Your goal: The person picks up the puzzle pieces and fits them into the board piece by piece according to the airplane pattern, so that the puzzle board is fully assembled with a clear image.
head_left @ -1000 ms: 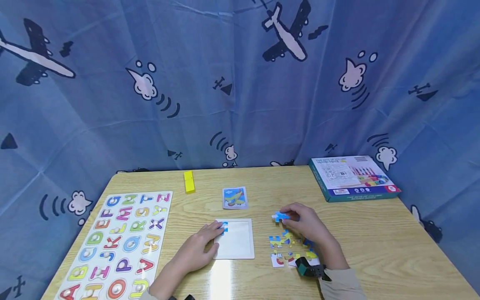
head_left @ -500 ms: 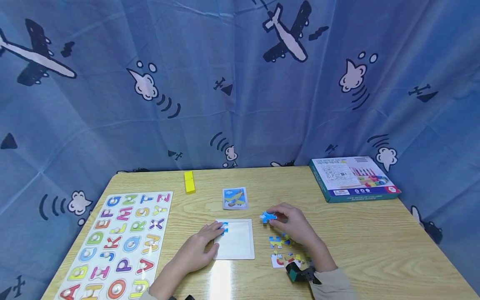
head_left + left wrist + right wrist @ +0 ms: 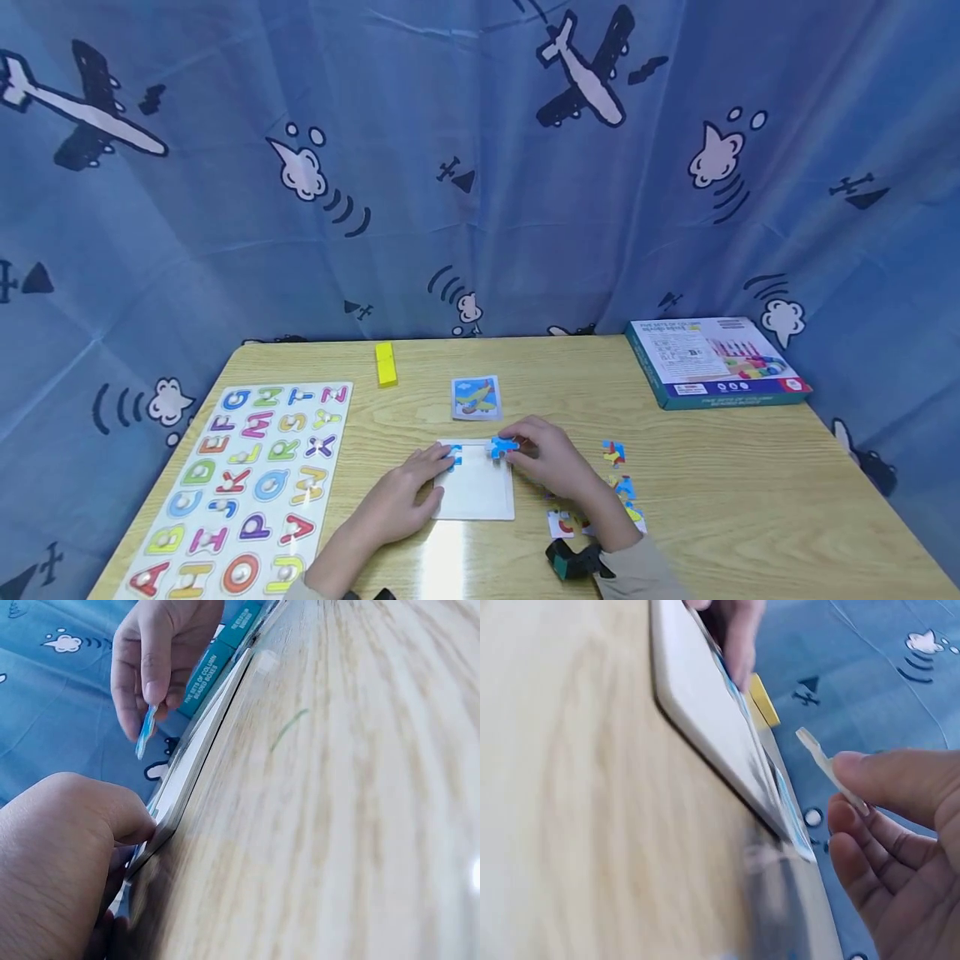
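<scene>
My right hand [image 3: 551,454] pinches a blue jigsaw piece [image 3: 502,447] between thumb and fingers. The piece is above the upper right corner of a square white puzzle tray [image 3: 475,487]; the right wrist view shows a gap between the held piece [image 3: 821,761] and the tray [image 3: 705,705]. My left hand [image 3: 397,500] rests at the tray's left side. Its fingertips lie on another blue piece [image 3: 456,457] in the upper left corner, partly hidden by them. The left wrist view shows the left thumb [image 3: 131,817] touching the tray's edge.
Loose jigsaw pieces [image 3: 613,452] lie right of the tray, partly behind my right arm. Beyond the tray is an airplane picture card [image 3: 476,398]. An alphabet board [image 3: 255,475] stands left, a yellow block [image 3: 386,365] behind, and a flat box [image 3: 716,362] at the back right.
My right hand has carried the blue jigsaw piece leftward, from above the loose pieces to over the tray's upper right corner. My left hand has stayed at the tray.
</scene>
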Tool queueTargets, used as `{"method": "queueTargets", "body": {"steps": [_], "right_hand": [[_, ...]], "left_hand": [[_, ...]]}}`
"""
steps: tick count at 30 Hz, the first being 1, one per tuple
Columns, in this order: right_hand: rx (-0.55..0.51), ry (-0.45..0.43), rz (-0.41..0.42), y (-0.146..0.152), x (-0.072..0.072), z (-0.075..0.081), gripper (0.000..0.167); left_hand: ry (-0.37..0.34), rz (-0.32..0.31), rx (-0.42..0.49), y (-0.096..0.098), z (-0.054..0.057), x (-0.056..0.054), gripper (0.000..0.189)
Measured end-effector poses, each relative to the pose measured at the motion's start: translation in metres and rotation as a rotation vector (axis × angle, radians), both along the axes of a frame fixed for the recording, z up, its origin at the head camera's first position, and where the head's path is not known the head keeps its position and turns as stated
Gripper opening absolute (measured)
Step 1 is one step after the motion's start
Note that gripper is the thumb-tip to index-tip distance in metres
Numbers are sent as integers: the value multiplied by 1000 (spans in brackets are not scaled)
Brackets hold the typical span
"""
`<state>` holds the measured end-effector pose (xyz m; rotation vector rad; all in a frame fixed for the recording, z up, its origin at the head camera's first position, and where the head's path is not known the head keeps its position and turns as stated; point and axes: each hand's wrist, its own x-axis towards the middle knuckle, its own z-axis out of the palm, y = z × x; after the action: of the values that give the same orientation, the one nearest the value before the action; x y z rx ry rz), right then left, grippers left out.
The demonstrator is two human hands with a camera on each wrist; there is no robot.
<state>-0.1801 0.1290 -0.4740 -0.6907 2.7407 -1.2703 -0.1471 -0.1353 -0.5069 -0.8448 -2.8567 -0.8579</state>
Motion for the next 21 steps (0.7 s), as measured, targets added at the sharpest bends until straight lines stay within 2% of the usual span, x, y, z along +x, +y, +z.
{"method": "queueTargets", "body": {"steps": [8,21], "right_hand": [[47,-12,43,-27,-3,-1,22],[152,59,9,-48,-2,-5,22]], "left_hand": [[12,5,-30,0,1,-2,42],[16,-1,-36,0,1,-2,42]]}}
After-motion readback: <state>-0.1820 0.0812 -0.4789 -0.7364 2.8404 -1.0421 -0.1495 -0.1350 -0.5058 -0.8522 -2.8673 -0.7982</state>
